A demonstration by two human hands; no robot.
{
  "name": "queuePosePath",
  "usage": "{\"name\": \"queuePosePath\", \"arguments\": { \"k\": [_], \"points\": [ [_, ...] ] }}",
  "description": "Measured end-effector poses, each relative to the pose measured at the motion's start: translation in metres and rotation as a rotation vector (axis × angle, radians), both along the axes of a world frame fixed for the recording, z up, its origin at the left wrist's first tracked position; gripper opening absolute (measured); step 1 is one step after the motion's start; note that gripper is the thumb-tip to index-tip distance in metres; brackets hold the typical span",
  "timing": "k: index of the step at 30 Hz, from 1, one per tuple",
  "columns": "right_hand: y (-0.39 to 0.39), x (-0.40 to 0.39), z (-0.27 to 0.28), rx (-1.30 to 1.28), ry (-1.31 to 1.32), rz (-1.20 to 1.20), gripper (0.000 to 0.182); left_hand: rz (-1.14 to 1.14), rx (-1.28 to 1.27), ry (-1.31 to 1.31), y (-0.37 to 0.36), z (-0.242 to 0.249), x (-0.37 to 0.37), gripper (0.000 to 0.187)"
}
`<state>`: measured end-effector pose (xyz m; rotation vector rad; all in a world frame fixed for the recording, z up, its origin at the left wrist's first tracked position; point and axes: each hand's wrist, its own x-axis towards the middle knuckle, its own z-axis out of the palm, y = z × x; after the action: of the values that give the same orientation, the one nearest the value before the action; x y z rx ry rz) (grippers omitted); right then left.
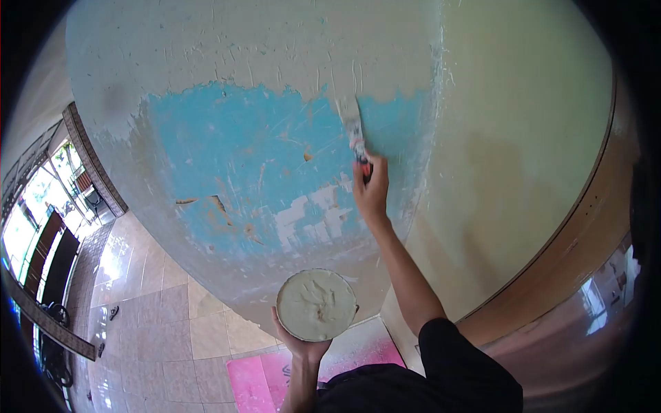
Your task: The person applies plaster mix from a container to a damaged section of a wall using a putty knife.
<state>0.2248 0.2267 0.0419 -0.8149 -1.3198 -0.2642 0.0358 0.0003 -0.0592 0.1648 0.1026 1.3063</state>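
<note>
My right hand [372, 189] is closed around the red and black handle of a putty knife [352, 126]. Its smeared blade lies against the wall, where beige-grey putty [275, 51] meets the blue paint [241, 144]. Low in front of me, my left hand [308, 349] grips a round tub [278, 306] from below and the side. Pale putty [313, 292] fills the tub, its surface marked by gouges. Beneath the blue area the wall has white patches [313, 215] and a few chipped, brownish spots [219, 203].
A yellow-green wall [516, 138] adjoins at the right, with a brown wooden panel [551, 265] beyond. Below lies a pink sheet [251, 382] on the tiled floor [162, 330]. To the left are sandals [113, 313] and a bright opening with a dark-framed gate [55, 255].
</note>
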Motion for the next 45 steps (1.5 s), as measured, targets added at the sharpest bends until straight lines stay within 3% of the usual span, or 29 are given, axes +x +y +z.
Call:
{"name": "queuePosePath", "arguments": {
  "k": [2,6,9,12,17,19,21,25,28,35,38,42,45],
  "points": [
    [-0.007,-0.004,-0.044,0.024,0.042,0.041,0.026,0.005,0.021,0.014,0.000,0.000,-0.001,0.081],
    [0.012,0.005,-0.052,0.146,0.102,0.135,0.027,0.008,-0.010,0.011,-0.001,-0.001,-0.002,0.081],
    [0.009,0.010,0.035,0.127,0.082,0.039,0.027,0.034,-0.055,0.044,0.001,-0.007,-0.004,0.081],
    [0.016,0.009,0.046,0.058,0.049,0.027,0.028,0.057,-0.048,0.032,-0.001,-0.006,-0.003,0.081],
    [-0.004,0.004,-0.052,-0.031,0.040,0.004,0.028,0.050,-0.053,-0.102,-0.006,0.003,-0.003,0.078],
    [-0.004,0.003,-0.059,-0.023,0.034,0.015,0.028,0.049,-0.035,-0.096,-0.007,0.006,-0.003,0.078],
    [-0.002,0.005,-0.059,0.081,0.164,0.184,0.025,0.047,-0.023,-0.090,-0.007,0.007,-0.003,0.078],
    [0.005,0.016,0.024,0.097,0.091,0.023,0.028,0.035,-0.013,-0.080,-0.008,0.008,-0.002,0.079],
    [0.017,0.017,0.048,0.076,0.069,-0.042,0.028,0.031,-0.009,-0.080,-0.006,0.001,-0.001,0.080],
    [0.000,0.018,-0.072,-0.026,0.068,0.017,0.030,0.023,-0.044,-0.116,-0.009,-0.006,-0.002,0.080],
    [0.004,0.019,-0.061,0.076,0.144,0.216,0.030,0.042,-0.016,-0.061,-0.008,-0.005,-0.002,0.080],
    [0.007,0.018,0.024,0.115,0.085,0.066,0.027,0.037,-0.059,-0.149,-0.006,-0.003,0.000,0.080],
    [0.011,0.016,0.059,0.074,0.004,-0.029,0.029,0.038,-0.034,-0.129,-0.006,0.002,0.002,0.081]
  ]
}}
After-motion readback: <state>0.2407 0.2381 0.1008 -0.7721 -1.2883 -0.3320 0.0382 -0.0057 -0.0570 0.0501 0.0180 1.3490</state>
